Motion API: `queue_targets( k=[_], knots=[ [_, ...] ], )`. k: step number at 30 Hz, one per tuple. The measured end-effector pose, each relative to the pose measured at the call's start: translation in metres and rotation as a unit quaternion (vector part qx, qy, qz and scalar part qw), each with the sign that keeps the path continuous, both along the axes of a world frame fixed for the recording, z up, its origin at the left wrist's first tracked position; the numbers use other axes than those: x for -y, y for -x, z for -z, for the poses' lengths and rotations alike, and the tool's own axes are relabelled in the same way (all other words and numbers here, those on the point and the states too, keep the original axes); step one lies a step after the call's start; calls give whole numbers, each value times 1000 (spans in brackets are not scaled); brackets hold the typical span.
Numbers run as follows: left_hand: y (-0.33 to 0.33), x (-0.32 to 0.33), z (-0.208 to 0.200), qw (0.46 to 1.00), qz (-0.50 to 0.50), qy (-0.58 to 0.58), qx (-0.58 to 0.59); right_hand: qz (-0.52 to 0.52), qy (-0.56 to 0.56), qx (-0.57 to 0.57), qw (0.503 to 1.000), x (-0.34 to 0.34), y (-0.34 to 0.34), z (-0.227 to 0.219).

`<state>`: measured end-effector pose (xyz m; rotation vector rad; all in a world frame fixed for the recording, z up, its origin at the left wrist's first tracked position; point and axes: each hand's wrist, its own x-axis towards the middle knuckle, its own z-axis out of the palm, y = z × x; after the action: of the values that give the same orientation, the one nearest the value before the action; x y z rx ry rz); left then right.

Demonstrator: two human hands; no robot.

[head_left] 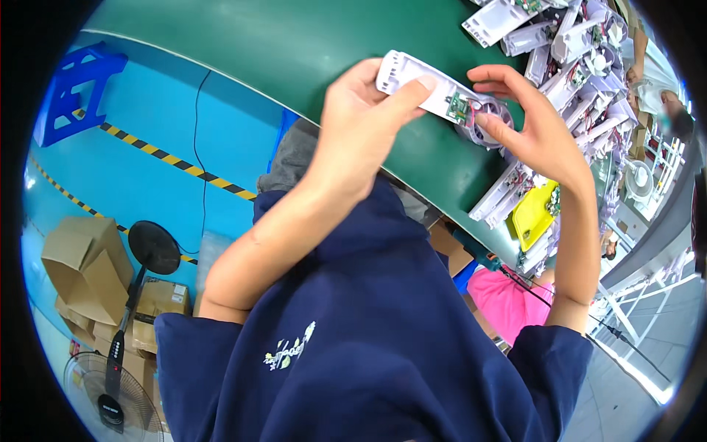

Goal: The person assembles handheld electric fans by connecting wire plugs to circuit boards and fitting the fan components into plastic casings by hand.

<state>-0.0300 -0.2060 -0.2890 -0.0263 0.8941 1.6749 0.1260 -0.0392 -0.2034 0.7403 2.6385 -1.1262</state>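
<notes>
A white plastic handheld-fan housing (440,102) is held over the green table, its inside showing. My left hand (361,110) is closed around its handle end, thumb pressed along the inner side. Near the round end sits a small green circuit board (458,107) with thin red wires. The round fan grille (497,112) is beside my right hand (534,125). That hand's thumb touches the grille near the wires, while its fingers stretch out apart on the far side.
Many similar white housings (582,88) are heaped on the green table (243,37) at the right. A yellow tray (532,214) with small green boards lies nearer. Left are cardboard boxes (88,258), a standing fan (110,390) and a blue stand (77,92). Other people are at far right.
</notes>
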Motion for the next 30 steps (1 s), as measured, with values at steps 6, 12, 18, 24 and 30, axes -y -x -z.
queue_targets(
  k=[6,12,18,24,30],
  knots=[
    [47,-5,-10,875,200,39,-440,125,104,-35,986,19,-19,20],
    [49,-16,-23,740,317,0,-593,102,36,-71,992,36,-4,24],
    [46,-15,-37,708,375,3,-599,114,23,-57,992,43,-6,27],
    [41,-16,-33,711,383,-12,-590,84,34,-23,996,39,0,22],
    [44,-16,-36,743,413,18,-526,95,40,-1,995,42,4,18]
  ],
)
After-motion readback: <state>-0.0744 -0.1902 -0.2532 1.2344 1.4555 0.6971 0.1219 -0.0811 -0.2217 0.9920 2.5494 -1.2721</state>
